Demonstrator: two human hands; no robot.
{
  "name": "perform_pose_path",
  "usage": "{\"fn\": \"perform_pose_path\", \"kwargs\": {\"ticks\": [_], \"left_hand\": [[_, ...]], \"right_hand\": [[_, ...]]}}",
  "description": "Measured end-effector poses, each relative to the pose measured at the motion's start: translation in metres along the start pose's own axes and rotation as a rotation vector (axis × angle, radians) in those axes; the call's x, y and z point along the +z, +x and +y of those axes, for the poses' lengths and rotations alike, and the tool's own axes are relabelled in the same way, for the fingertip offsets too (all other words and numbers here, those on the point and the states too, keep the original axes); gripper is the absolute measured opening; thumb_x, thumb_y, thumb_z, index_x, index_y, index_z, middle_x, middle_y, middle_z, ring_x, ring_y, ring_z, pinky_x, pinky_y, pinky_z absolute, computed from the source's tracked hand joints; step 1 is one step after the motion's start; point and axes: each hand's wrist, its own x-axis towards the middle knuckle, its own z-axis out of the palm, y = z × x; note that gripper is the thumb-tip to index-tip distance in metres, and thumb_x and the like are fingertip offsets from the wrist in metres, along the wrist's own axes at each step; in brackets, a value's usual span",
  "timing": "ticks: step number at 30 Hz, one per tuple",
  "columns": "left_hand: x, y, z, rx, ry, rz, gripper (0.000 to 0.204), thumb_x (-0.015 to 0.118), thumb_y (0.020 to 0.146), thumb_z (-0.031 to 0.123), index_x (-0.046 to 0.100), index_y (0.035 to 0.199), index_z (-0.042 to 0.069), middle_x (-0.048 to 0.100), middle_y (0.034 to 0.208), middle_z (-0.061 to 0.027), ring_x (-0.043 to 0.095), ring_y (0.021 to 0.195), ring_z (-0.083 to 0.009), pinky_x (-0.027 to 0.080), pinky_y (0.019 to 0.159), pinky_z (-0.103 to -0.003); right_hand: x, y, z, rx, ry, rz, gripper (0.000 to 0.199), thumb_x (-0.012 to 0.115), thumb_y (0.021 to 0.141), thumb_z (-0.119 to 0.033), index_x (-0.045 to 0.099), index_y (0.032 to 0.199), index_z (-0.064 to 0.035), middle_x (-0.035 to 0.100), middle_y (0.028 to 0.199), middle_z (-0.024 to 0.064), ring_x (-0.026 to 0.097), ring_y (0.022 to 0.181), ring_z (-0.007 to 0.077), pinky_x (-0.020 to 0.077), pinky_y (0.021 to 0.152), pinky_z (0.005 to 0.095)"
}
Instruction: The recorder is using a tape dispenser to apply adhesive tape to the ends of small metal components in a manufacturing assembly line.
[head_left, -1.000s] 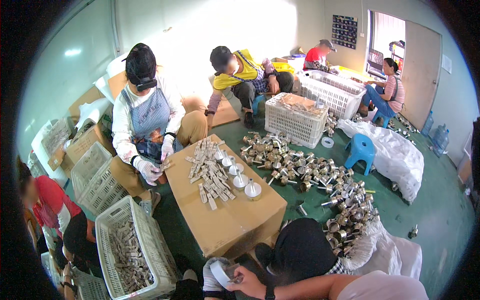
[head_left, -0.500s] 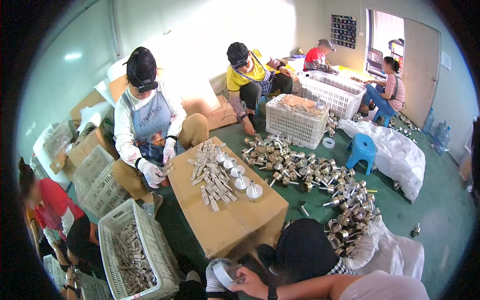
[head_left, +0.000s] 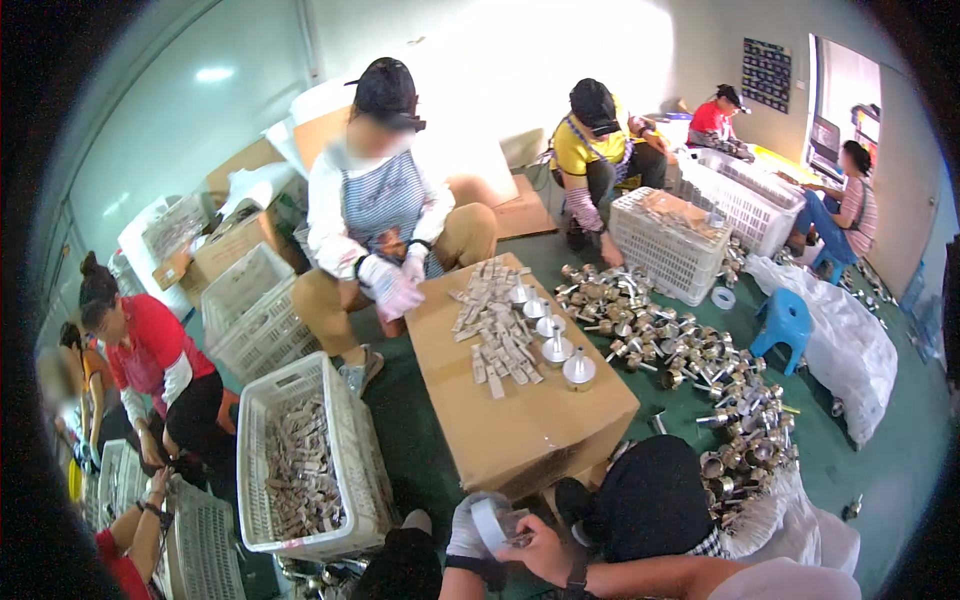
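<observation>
My left hand (head_left: 466,532), in a pale glove, is closed round a roll of clear tape (head_left: 489,522) with a white core. The fingers of my bare right hand (head_left: 543,552) grip the roll's right side; a dark band circles that wrist. Both hands are just below the near edge of a large brown carton (head_left: 545,465). On the carton lies a heap of small pale flat pieces (head_left: 495,330). Beside the heap stands a row of several metal funnel-shaped parts (head_left: 579,368), spouts up.
A white crate (head_left: 255,500) of similar pale pieces stands left. Loose metal funnel parts (head_left: 690,365) cover the floor right, near a blue stool (head_left: 783,328) and white sacking (head_left: 840,340). Close to my right forearm is a rounded black shape (head_left: 655,490). A gloved co-worker (head_left: 375,220) sits across the carton.
The view has swung left, so the carton and the room appear farther right. The co-worker opposite has drawn both gloved hands together. My hands keep hold of the tape roll.
</observation>
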Motion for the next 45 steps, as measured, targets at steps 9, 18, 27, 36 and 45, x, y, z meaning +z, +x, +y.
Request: {"fn": "perform_pose_path", "kwargs": {"ticks": [9,18,27,36,45], "left_hand": [[0.002,0.001,-0.003,-0.016,-0.043,0.007,0.026,0.045,0.085,0.019,0.061,0.085,0.000,0.065,0.080,-0.0131,0.061,0.072,-0.0274,0.050,0.071,-0.036],[-0.027,0.012,-0.013,0.049,-0.039,-0.024,0.021,0.047,0.086,0.012,0.063,0.090,-0.002,0.066,0.083,-0.0125,0.062,0.071,-0.0223,0.051,0.068,-0.032],[0.014,-0.019,-0.002,-0.006,0.007,0.041,0.022,0.051,0.080,0.015,0.062,0.086,-0.003,0.065,0.083,-0.0143,0.061,0.075,-0.0252,0.049,0.074,-0.034],[0.015,-0.026,0.001,0.063,0.096,0.009,0.016,0.049,0.081,0.006,0.063,0.082,0.000,0.066,0.082,-0.0146,0.062,0.073,-0.0238,0.051,0.071,-0.033],[0.025,-0.018,-0.002,0.156,0.137,0.060,0.020,0.049,0.082,0.016,0.061,0.084,-0.001,0.064,0.082,-0.0137,0.062,0.074,-0.0242,0.051,0.070,-0.035]], "right_hand": [[-0.003,0.003,0.003,0.017,0.090,0.002,0.047,0.085,0.059,-0.019,0.048,0.084,-0.0043,0.051,0.073,0.0021,0.049,0.067,0.0107,0.0435,0.061,0.0264],[0.001,-0.002,0.003,0.036,0.098,-0.044,0.046,0.084,0.060,-0.015,0.045,0.083,-0.0055,0.048,0.076,0.0007,0.047,0.071,0.0092,0.0427,0.064,0.0250],[-0.005,-0.012,-0.028,0.079,0.059,-0.031,0.046,0.082,0.062,-0.014,0.042,0.084,-0.0060,0.046,0.078,0.0016,0.047,0.075,0.0103,0.0430,0.067,0.0253],[-0.005,-0.012,-0.036,0.073,0.009,-0.056,0.047,0.083,0.063,-0.017,0.043,0.087,-0.0073,0.046,0.079,0.0023,0.047,0.076,0.0117,0.0428,0.069,0.0258],[-0.009,-0.006,-0.023,-0.006,-0.027,-0.027,0.047,0.083,0.063,-0.020,0.045,0.088,-0.0064,0.049,0.082,0.0037,0.048,0.078,0.0122,0.0433,0.070,0.0270]]}}
